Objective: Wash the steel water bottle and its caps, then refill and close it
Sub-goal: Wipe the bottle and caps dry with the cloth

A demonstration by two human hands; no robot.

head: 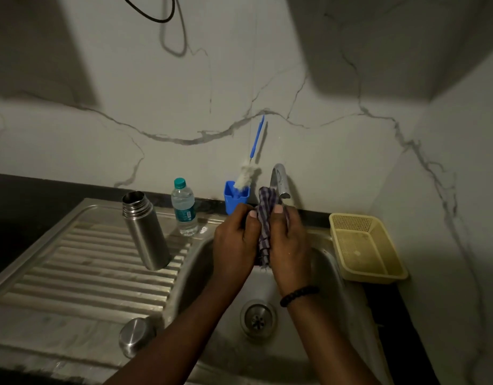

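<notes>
Over one sink (327, 262), two hands' fingers (252, 215) clamp one checked cloth (264, 234); one steel bottle (145, 232), seemingly one cap (137, 336).

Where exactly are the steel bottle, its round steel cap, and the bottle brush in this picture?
steel bottle (145, 232): head view, middle of its body, standing open on the drainboard.
steel cap (136, 336): head view, its domed top, near the basin's front left edge.
bottle brush (246, 177): head view, white bristles above the blue cup.

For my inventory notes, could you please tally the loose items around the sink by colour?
Steel: 2, the open steel water bottle and round steel cap.
Blue: 2, the blue plastic cup and blue-handled bottle brush.
Clear: 1, the clear plastic water bottle.
Yellow: 1, the yellow plastic basket.
Checked: 1, the checked cloth.
Total: 7
</notes>
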